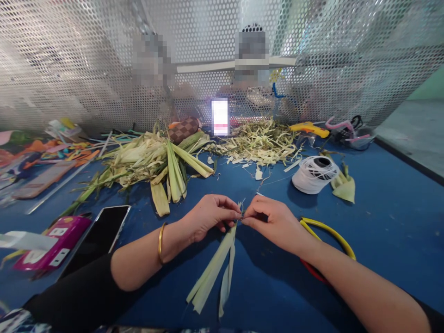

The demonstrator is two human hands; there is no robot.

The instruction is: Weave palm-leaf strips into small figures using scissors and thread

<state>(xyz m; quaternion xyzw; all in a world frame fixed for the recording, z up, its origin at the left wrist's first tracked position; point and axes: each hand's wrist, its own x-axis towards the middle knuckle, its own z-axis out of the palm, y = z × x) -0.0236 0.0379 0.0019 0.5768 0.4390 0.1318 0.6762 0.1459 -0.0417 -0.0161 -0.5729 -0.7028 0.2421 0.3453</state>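
Pale green corn husk strips (215, 268) hang down toward me, their narrow upper end pinched in the fingers of my left hand (211, 213). Close against it, my right hand (272, 221) has thumb and forefinger pressed together at the same tip. A thin white thread seems to run from there toward the spool of white thread (308, 178), so the right fingers appear closed on the thread, though the exact grip is tiny. Partly under my right forearm lies a tool with yellow and red handles (329, 231); its head is hidden.
Piles of corn husks (142, 157) and shredded trimmings (263, 143) lie along the perforated metal screen (104, 69). A yellow glue gun (308, 129) is at the back right. Left are a black phone (100, 236), a magenta tissue pack (58, 240) and orange scraps (41, 148). People sit beyond the screen.
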